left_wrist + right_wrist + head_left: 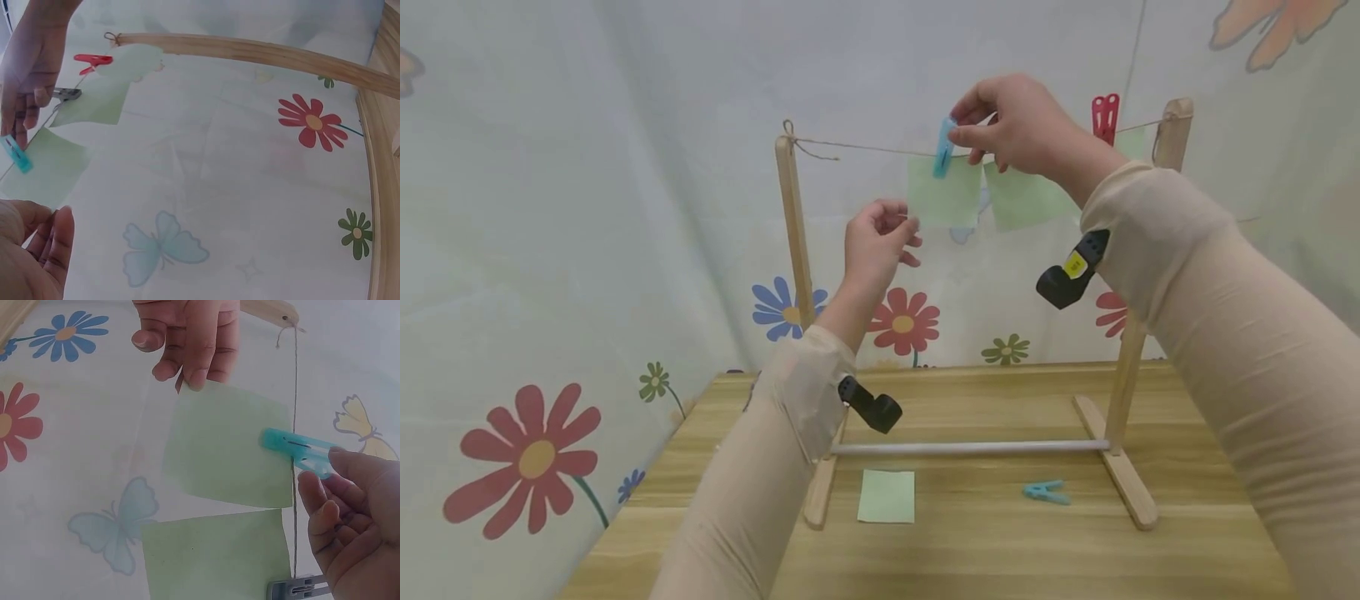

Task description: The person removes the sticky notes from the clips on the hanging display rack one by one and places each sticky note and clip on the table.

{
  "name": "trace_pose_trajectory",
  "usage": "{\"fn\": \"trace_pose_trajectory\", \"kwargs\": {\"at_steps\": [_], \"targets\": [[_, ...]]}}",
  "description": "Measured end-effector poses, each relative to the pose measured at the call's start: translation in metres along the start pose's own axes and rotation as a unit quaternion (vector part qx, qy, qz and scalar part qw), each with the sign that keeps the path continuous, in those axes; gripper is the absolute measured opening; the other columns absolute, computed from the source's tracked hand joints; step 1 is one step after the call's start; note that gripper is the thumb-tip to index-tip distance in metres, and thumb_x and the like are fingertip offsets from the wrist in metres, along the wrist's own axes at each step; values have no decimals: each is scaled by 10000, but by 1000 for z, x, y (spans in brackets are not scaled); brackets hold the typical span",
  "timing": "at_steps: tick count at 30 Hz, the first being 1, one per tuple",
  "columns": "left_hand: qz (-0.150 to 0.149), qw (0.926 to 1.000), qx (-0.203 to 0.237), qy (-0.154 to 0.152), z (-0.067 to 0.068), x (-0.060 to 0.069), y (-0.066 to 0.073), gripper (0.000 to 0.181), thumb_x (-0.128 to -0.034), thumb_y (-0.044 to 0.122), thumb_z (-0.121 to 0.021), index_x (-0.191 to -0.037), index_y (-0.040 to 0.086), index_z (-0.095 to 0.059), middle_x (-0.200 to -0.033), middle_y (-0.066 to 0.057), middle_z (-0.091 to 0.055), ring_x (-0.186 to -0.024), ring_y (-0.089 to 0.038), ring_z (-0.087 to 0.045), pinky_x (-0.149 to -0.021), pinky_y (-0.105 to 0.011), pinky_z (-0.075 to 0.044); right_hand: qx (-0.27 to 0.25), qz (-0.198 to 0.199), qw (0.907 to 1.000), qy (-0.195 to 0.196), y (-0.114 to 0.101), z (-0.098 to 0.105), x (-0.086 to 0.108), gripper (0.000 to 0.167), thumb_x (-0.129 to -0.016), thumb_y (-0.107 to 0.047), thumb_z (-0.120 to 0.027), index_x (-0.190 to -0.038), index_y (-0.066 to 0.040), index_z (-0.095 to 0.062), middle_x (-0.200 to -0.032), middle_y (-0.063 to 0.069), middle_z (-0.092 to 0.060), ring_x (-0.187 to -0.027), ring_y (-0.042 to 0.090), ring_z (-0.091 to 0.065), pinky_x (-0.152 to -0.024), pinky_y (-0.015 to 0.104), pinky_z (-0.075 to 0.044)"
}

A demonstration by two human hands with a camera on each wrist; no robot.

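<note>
A light-blue clothespin (943,150) sits on the string with its jaws over the top edge of a square green paper (942,196). My right hand (1018,125) pinches the clothespin's handle end between thumb and fingers. At the paper's lower left corner, my left hand (880,242) pinches the sheet, as the right wrist view also shows with its fingers (199,359) on the edge. Beside it hangs a second green paper (215,553), held by a grey clothespin (297,587). Farther right along the string, a red clothespin (1105,117) holds another green paper (1130,143).
The string (865,148) runs between two wooden posts (793,217). A white rod (970,448) joins their feet on the wooden table (970,542). On the tabletop lie a loose green paper (886,497) and a blue clothespin (1047,492). Behind hangs a flowered curtain (625,208).
</note>
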State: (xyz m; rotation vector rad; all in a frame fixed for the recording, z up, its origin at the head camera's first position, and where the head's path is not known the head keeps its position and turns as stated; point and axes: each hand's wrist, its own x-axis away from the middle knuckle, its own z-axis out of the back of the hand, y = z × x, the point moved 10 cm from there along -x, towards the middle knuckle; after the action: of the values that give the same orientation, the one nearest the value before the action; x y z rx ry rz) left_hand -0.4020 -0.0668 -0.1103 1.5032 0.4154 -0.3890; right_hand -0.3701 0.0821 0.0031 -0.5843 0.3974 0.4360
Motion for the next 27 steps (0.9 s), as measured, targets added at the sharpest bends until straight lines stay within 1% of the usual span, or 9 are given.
{"fn": "trace_pose_trajectory", "kwargs": {"at_steps": [3,8,11,14,17,20,24,27], "targets": [[-6,10000,-58,-25,-1,0,-1,227,-930,84,-612,-1146,16,-585,-893,-25,-602,-730,-139,-639,-553,-201,-562,-34,72,10000,-16,1,0,0,415,-965,-271,-558,-1308,-41,-519,-1110,53,-568,-822,117,-571,-571,148,-481],[19,10000,-35,-57,-2,0,0,228,-930,89,-613,-1147,21,-591,-892,-25,-601,-734,-135,-635,-551,-189,-555,41,178,9998,78,0,4,-1,407,-978,-254,-532,-1314,-29,-488,-1170,89,-557,-804,107,-557,-572,148,-464],[5,10000,-13,-63,-3,0,2,222,-930,83,-612,-1142,18,-595,-884,-21,-598,-733,-136,-633,-546,-186,-552,83,232,9995,198,-2,7,0,398,-982,-250,-522,-1308,-29,-470,-1151,63,-546,-774,104,-549,-558,155,-443],[-2,10000,27,-68,-3,-1,4,216,-928,72,-613,-1135,13,-600,-872,-17,-595,-733,-151,-635,-537,-188,-551,12,251,9991,331,-2,11,0,376,-984,-247,-517,-1293,-38,-464,-1092,12,-535,-738,101,-534,-538,169,-422],[-2,10000,55,-56,-3,0,4,212,-926,65,-613,-1129,7,-600,-867,-18,-594,-749,-181,-640,-529,-188,-548,-58,264,9986,464,-3,15,1,355,-987,-257,-511,-1282,-64,-461,-1054,-40,-521,-730,102,-522,-545,182,-411],[30,10000,53,-46,-3,0,4,208,-926,67,-614,-1124,9,-601,-868,-17,-596,-754,-184,-639,-528,-187,-546,-68,303,9977,601,-3,18,2,347,-990,-267,-504,-1279,-81,-462,-1054,-57,-519,-733,99,-519,-561,192,-407],[65,10000,29,-68,-1,2,5,211,-926,73,-616,-1128,14,-600,-877,-18,-600,-734,-147,-633,-534,-193,-550,-144,316,9967,738,-2,23,3,353,-985,-279,-509,-1281,-94,-467,-1063,-64,-521,-753,80,-536,-572,186,-411],[26,10000,21,-62,1,3,7,215,-926,72,-615,-1133,16,-600,-883,-22,-602,-717,-122,-627,-533,-196,-548,-314,382,9952,841,-2,28,4,334,-980,-277,-519,-1260,-99,-472,-1027,-97,-517,-721,60,-538,-558,173,-406]]}}
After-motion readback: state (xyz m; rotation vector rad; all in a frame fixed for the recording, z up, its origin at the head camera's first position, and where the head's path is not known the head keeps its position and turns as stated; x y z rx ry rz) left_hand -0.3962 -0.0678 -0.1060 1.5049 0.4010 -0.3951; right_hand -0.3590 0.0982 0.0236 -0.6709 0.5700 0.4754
